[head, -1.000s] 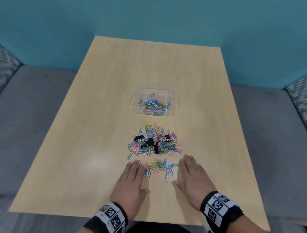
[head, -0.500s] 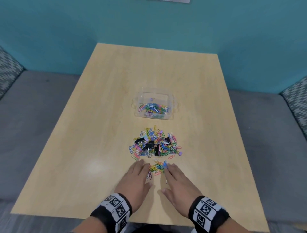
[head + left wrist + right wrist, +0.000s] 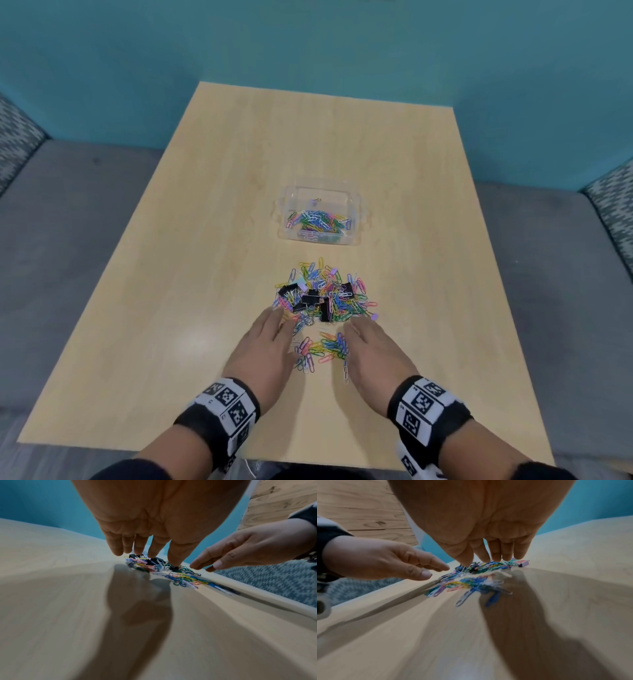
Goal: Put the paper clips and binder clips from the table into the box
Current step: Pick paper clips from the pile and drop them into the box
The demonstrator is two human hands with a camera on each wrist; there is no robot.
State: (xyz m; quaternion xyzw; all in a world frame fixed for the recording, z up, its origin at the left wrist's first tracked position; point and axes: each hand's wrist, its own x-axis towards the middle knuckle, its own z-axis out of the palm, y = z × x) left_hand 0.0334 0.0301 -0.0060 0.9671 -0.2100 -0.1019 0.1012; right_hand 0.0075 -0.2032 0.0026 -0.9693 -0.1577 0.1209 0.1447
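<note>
A heap of coloured paper clips [image 3: 335, 287] with several black binder clips [image 3: 310, 298] lies mid-table. A smaller patch of paper clips [image 3: 323, 349] lies just nearer me, between my hands. My left hand [image 3: 265, 346] hovers flat on its left, fingers straight, tips at the heap's near-left edge. My right hand [image 3: 373, 349] mirrors it on the right, fingers straight. Both hold nothing. In the wrist views the left hand's fingertips [image 3: 173, 561] and the right hand's fingertips [image 3: 498, 558] hang just above the clips. A clear plastic box [image 3: 356, 219] beyond the heap holds several paper clips.
The light wooden table [image 3: 205, 240] stands against a teal wall [image 3: 308, 44]. Grey upholstered seating [image 3: 68, 205] flanks it on both sides. A small lilac binder clip [image 3: 523, 563] lies at the heap's right edge.
Both hands have slid forward toward the heap and lifted slightly, now flanking the small near patch of clips. The camera has shifted a little.
</note>
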